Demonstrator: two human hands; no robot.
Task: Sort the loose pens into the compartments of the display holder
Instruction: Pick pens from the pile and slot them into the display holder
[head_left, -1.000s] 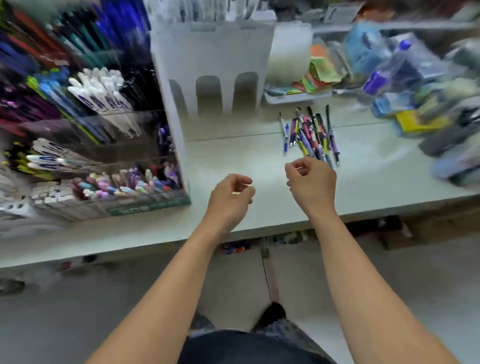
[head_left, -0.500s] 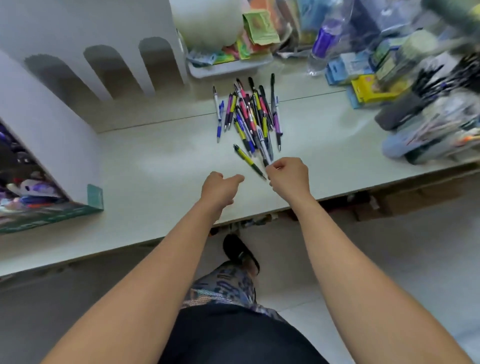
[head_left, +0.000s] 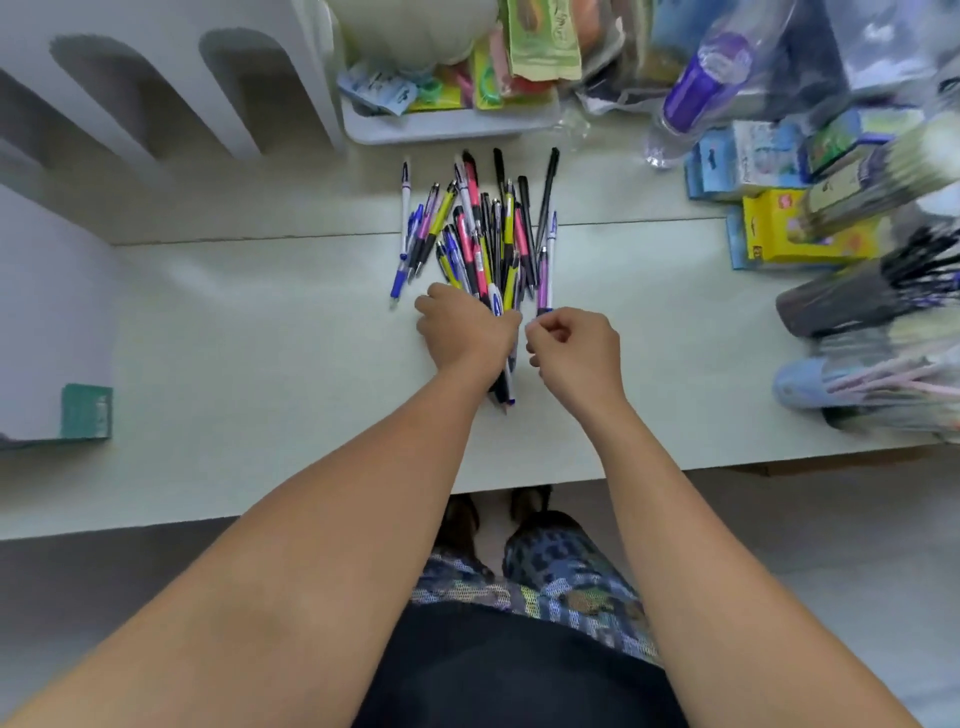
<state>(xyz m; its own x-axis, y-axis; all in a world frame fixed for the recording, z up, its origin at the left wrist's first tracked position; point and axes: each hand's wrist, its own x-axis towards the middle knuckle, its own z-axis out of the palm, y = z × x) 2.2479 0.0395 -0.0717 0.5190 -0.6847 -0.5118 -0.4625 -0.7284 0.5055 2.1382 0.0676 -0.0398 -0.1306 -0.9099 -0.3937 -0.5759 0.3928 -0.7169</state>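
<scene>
Pale desk (head_left: 260, 332): carries a loose heap of pens (head_left: 483, 234), fanned out near its far edge.
Left hand (head_left: 465, 327): knuckles up at the near end of the heap, fingers curled round several pens whose tips stick out below the wrist.
Right hand (head_left: 576, 348): just beside the left, fingers curled with thumb against fingertips; I cannot tell whether it pinches anything.
Display holder (head_left: 67, 322): white side wall at the left, cut off; compartments hidden.
Right edge: blurred packets.
</scene>
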